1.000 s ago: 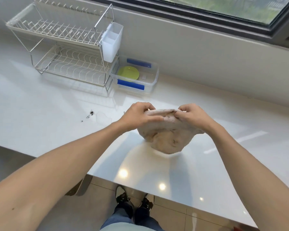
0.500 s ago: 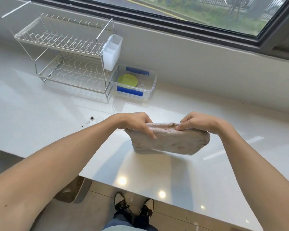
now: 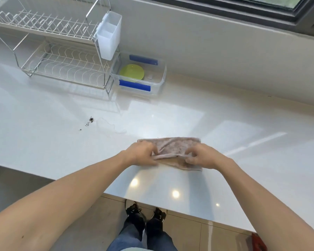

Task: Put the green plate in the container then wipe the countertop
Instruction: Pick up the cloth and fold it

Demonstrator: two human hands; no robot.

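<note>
The green plate (image 3: 132, 72) lies flat inside a clear plastic container (image 3: 159, 78) with blue clips, at the back of the white countertop (image 3: 43, 142). A folded pinkish-brown cloth (image 3: 172, 146) lies flat on the countertop near the front edge. My left hand (image 3: 141, 153) pinches its left side and my right hand (image 3: 201, 155) pinches its right side, both at the fold nearest me. Dark crumbs (image 3: 90, 121) and a thin wet outline (image 3: 111, 126) mark the surface to the left of the cloth.
A two-tier wire dish rack (image 3: 58, 51) with a white cutlery holder (image 3: 110, 35) stands at the back left, touching the container. A wall and window sill run along the back. The counter's front edge is just below my hands, with my shoes on the floor.
The cloth went from a bunched lump held above the counter to a folded strip, and now lies flat on the surface under both hands. The view tilted down.
</note>
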